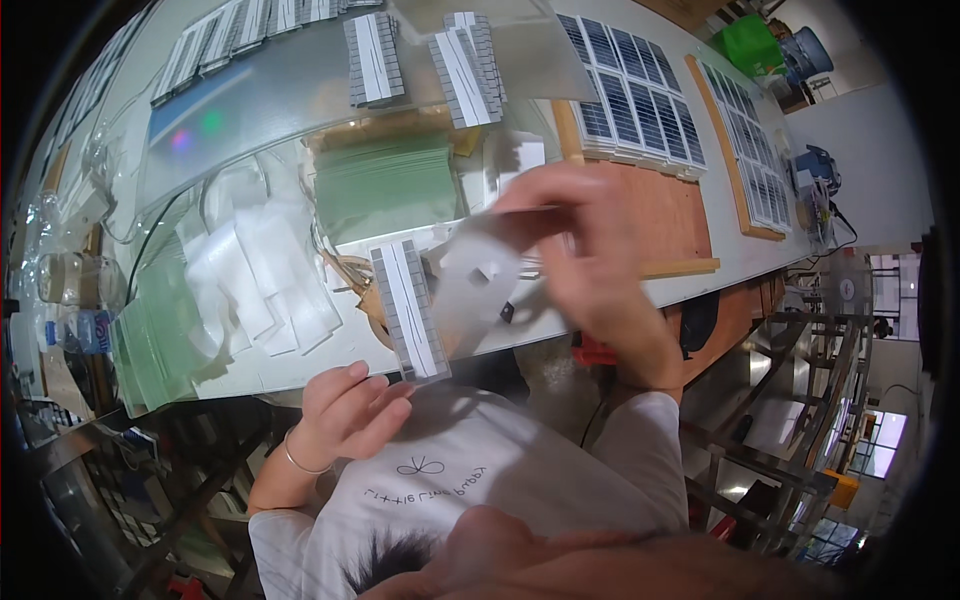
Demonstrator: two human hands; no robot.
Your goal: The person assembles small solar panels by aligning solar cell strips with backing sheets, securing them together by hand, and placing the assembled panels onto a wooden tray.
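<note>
At the table's near edge lies a narrow strip panel (408,310), with grey squares along both long sides and a white band down its middle. My left hand (350,408) is just below its near end, fingers partly bent and apart, with nothing visible in them. Blurred by motion, my right hand (585,240) pinches a thin translucent sheet (480,275) by its upper right part. This sheet hangs to the right of the strip panel; a small pale square shows on it. A stack of green sheets (385,190) sits beyond the strip panel.
White film strips (265,280) lie left, beside more green sheets (160,335). More strip panels (375,60) rest on a raised translucent board (280,115). Blue-black solar panels (640,95) stand right, by wooden bars (735,150). Pliers-like handles (350,268) lie near the strip panel.
</note>
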